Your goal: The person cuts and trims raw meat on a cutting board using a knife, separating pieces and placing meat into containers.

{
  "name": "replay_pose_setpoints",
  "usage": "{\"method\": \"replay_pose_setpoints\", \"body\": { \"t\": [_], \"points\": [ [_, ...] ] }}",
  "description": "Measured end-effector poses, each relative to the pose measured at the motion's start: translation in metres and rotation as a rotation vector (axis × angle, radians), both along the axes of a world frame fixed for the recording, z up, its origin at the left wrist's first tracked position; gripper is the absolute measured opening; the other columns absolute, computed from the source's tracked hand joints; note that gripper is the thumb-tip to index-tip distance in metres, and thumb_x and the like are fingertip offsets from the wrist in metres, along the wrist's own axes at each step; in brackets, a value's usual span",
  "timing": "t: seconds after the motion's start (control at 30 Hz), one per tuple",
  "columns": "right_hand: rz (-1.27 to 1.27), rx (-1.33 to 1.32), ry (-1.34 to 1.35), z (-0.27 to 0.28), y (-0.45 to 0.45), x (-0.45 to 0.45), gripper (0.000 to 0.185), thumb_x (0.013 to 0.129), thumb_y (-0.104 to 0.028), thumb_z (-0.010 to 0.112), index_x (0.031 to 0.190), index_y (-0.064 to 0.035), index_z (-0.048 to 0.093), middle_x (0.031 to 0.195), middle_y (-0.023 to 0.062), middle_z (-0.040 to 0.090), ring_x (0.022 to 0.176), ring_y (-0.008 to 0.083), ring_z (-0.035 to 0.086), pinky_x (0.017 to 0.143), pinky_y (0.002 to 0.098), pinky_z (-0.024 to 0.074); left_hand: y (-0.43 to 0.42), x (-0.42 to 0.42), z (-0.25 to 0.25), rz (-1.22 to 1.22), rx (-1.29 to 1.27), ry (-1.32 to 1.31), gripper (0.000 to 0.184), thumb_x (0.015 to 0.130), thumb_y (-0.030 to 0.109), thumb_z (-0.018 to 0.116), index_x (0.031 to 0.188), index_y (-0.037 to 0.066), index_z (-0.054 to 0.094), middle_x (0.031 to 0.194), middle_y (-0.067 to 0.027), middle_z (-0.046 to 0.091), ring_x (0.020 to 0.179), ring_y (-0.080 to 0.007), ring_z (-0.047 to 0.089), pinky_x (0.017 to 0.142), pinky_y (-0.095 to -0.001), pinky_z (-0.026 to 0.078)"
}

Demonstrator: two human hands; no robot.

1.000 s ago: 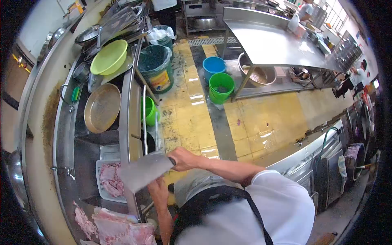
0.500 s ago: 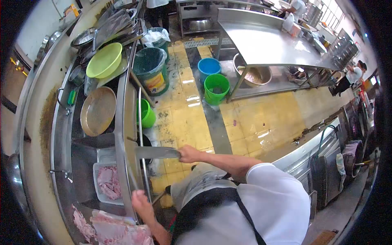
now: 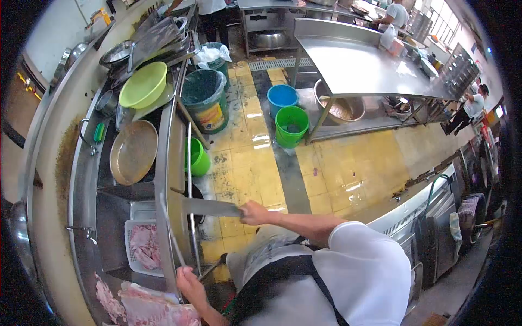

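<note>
My right hand [image 3: 255,213] is closed around the handle of a cleaver [image 3: 213,207], whose broad blade points left across the sink counter's edge rail. Lower down, my left hand [image 3: 190,283] is closed on a thin metal rod [image 3: 174,239] that slants up and left along the sink's rim. Rod and blade are apart. Below and left of my left hand, a large slab of raw meat [image 3: 149,307] lies at the counter's end, with a smaller strip of meat [image 3: 109,299] beside it. In the sink, a white basket [image 3: 129,247] holds more pieces of meat [image 3: 145,245].
Behind the sink stand a brown round pan [image 3: 134,152] and a yellow-green basin [image 3: 144,85]. Green buckets [image 3: 199,158] [image 3: 291,126], a blue bucket [image 3: 282,101] and a lined bin [image 3: 205,100] are on the floor. A steel table [image 3: 359,62] is ahead; people are farther back.
The cleaver has swung from a raised tilt over the basket to a level position farther right. My left hand has moved down and left, and the rod now slants along the sink rim.
</note>
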State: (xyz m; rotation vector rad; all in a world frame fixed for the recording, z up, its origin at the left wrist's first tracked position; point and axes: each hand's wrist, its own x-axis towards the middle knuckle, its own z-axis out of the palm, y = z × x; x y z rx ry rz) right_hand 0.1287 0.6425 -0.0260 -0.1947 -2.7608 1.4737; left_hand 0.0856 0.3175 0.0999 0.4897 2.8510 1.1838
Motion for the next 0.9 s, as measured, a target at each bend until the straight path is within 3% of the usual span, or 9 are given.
{"method": "replay_pose_setpoints", "body": {
  "t": [0.03,0.13,0.23,0.3,0.4,0.53,0.6,0.7,0.9],
  "points": [
    [0.039,-0.057,0.256,-0.005,-0.015,-0.016,0.035,0.072,-0.025,0.07,0.096,-0.0004,0.062,0.073,0.0237,0.062,0.074,0.0444,0.062,0.068,0.0507,0.0493,0.003,0.0,-0.017,-0.043,-0.019,0.005,0.028,0.099,0.024,0.044,0.085,0.002,0.056,0.064,-0.009,0.049,0.058,-0.0192,0.048,0.056,-0.0367,0.038],
    [0.132,-0.028,0.288,0.085,-0.044,-0.047,0.041,0.072,-0.028,0.072,0.1,-0.0004,0.063,0.073,0.0239,0.062,0.073,0.0449,0.061,0.068,0.0509,0.0492,0.032,0.002,0.002,-0.097,0.03,-0.115,0.029,0.099,0.024,0.044,0.086,0.001,0.057,0.065,-0.0091,0.049,0.059,-0.0192,0.048,0.056,-0.0368,0.039],
    [0.069,-0.009,0.496,-0.001,-0.038,-0.051,0.041,0.072,-0.027,0.071,0.103,-0.0006,0.063,0.075,0.0245,0.062,0.072,0.0446,0.062,0.067,0.0507,0.0497,0.021,0.0,0.005,-0.047,0.114,-0.1,0.031,0.099,0.025,0.044,0.086,0.001,0.056,0.066,-0.0065,0.048,0.059,-0.0183,0.047,0.056,-0.0356,0.039],
    [0.027,-0.039,-0.087,-0.033,0.0,-0.017,0.037,0.073,-0.024,0.069,0.102,-0.0011,0.063,0.076,0.0247,0.062,0.072,0.0447,0.062,0.067,0.0507,0.0496,-0.003,0.001,0.008,0.048,0.08,-0.091,0.031,0.1,0.026,0.043,0.086,0.001,0.057,0.065,-0.0053,0.047,0.059,-0.0175,0.046,0.056,-0.0346,0.038],
    [0.036,0.05,0.057,-0.049,-0.006,-0.004,0.033,0.073,-0.022,0.067,0.098,-0.0004,0.064,0.076,0.025,0.062,0.072,0.0457,0.061,0.067,0.0501,0.0501,-0.007,-0.002,-0.007,0.036,0.076,-0.065,0.032,0.1,0.026,0.043,0.086,0.001,0.057,0.065,-0.0051,0.045,0.058,-0.0166,0.045,0.056,-0.0339,0.038],
    [0.195,-0.036,0.259,0.07,-0.052,-0.045,0.03,0.073,-0.026,0.067,0.087,-0.0003,0.063,0.077,0.0259,0.063,0.075,0.0434,0.063,0.069,0.0528,0.0491,0.023,0.009,-0.008,-0.057,0.077,-0.121,0.032,0.1,0.024,0.043,0.087,-0.001,0.057,0.066,-0.0083,0.05,0.06,-0.0157,0.046,0.057,-0.0336,0.038],
    [0.191,-0.071,0.382,0.047,-0.056,-0.053,0.035,0.074,-0.029,0.07,0.089,0.0018,0.063,0.077,0.026,0.063,0.073,0.0463,0.061,0.067,0.0504,0.0497,0.034,0.011,0.003,-0.029,0.135,-0.123,0.032,0.1,0.024,0.043,0.087,-0.002,0.058,0.067,-0.0093,0.051,0.06,-0.0162,0.047,0.057,-0.0338,0.039],
    [0.161,0.126,-0.074,-0.058,-0.004,-0.02,0.029,0.072,-0.025,0.066,0.086,0.0008,0.064,0.074,0.0258,0.062,0.07,0.0407,0.063,0.064,0.0488,0.0502,0.008,0.014,0.003,0.107,0.107,-0.141,0.031,0.1,0.023,0.044,0.088,-0.002,0.059,0.066,-0.0116,0.052,0.06,-0.0205,0.05,0.058,-0.0373,0.04],
    [0.206,-0.146,0.31,0.09,-0.061,-0.057,0.022,0.072,-0.017,0.069,0.075,0.0028,0.059,0.066,0.0239,0.056,0.058,0.0338,0.058,0.058,0.0427,0.0453,0.027,0.024,0.004,0.109,0.02,-0.074,0.03,0.099,0.025,0.048,0.091,-0.001,0.059,0.079,-0.0211,0.063,0.075,-0.0406,0.062,0.068,-0.0451,0.045]
  ]
}}
